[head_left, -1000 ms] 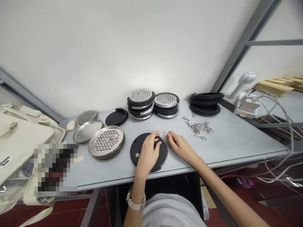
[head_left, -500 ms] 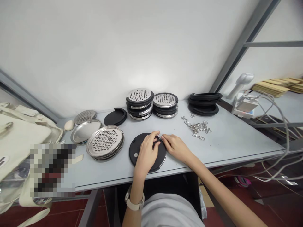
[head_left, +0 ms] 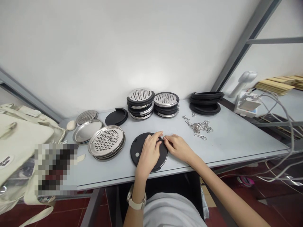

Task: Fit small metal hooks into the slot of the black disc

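Note:
A black round disc (head_left: 136,146) lies near the table's front edge, with a strip of metal rim showing at its lower right. My left hand (head_left: 151,148) rests over its middle, fingers spread, the fingertips at the disc's upper right edge. My right hand (head_left: 176,146) is closed just right of the disc, thumb and forefinger pinching a small metal clip (head_left: 162,137) at that edge. The clip is mostly hidden by the fingers. Several loose metal clips (head_left: 200,126) lie in a pile to the right.
On the table (head_left: 227,138), perforated metal discs (head_left: 106,141) are stacked at left. Two stacks of black-rimmed discs (head_left: 140,95) (head_left: 166,99) stand by the wall. Black rings (head_left: 204,108) are at back right, a cream bag (head_left: 26,135) at far left, cables (head_left: 287,126) at far right.
The whole view has shifted slightly. Both hands remain at the disc's upper right edge, with the right fingertips slightly changed in position around the clip.

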`<state>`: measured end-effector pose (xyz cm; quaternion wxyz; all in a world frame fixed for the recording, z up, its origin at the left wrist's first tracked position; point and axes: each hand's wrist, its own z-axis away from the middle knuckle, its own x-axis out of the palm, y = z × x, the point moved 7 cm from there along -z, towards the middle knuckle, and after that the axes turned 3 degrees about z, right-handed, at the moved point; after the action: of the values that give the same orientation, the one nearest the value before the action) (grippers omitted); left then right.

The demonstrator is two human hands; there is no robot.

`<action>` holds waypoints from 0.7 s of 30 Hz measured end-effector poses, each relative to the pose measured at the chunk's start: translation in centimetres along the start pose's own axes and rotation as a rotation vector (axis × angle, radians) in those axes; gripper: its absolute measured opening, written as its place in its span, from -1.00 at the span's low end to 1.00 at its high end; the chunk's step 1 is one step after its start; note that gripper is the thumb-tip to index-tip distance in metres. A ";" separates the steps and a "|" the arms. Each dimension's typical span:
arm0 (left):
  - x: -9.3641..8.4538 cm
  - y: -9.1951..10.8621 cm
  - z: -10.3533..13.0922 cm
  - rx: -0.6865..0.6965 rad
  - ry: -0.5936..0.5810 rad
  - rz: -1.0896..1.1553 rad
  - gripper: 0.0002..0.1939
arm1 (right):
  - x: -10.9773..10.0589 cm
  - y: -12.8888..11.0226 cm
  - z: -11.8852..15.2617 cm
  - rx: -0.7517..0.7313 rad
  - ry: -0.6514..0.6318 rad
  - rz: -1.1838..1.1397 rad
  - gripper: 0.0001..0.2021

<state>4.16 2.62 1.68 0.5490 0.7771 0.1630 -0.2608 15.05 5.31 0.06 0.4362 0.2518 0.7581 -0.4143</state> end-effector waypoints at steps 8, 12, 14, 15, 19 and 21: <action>0.1 -0.1 -0.1 0.008 -0.005 0.027 -0.58 | -0.2 0.3 0.2 0.040 0.015 -0.038 -0.68; 0.1 -0.1 -0.1 0.006 -0.007 0.033 -0.58 | -0.2 0.2 0.2 0.028 0.006 -0.082 -0.69; 0.1 -0.1 -0.1 0.005 -0.008 0.033 -0.58 | -0.2 0.1 0.1 0.025 0.005 -0.087 -0.69; 0.1 -0.1 -0.1 0.005 -0.008 0.032 -0.58 | -0.3 0.1 0.1 0.026 0.007 -0.086 -0.70; 0.1 0.0 -0.2 0.008 -0.006 0.025 -0.59 | -0.3 0.2 0.2 0.029 0.009 -0.093 -0.70; 0.0 0.1 -0.2 0.015 -0.002 0.025 -0.59 | -0.3 0.2 0.2 0.028 0.010 -0.100 -0.71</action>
<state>4.26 2.78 1.74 0.5466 0.7830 0.1509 -0.2557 15.43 5.24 0.17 0.4075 0.2219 0.7659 -0.4450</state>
